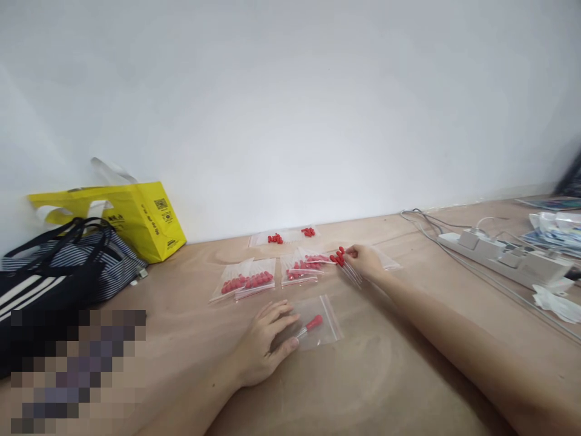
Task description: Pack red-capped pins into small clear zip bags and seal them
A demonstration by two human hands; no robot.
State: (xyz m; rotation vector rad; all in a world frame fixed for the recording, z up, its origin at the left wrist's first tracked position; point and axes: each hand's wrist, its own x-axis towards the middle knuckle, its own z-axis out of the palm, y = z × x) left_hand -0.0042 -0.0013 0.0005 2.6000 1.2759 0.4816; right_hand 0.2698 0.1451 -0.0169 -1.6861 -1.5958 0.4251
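A red-bulbed dropper (314,323) lies at the near clear bag (327,335) on the table (385,375), the left hand (269,342) resting on that bag with fingers loosely curled, while the right hand's (362,261) grip pinches several red-tipped droppers (339,257) beside the filled bags (255,280).

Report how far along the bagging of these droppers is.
Done: the middle-row bags look filled. In hand: the right hand pinches a bunch of droppers; the left hand rests at the near bag. Left: filling that bag, probably, since few red tops show in it. Whether the far clusters are bagged is unclear.
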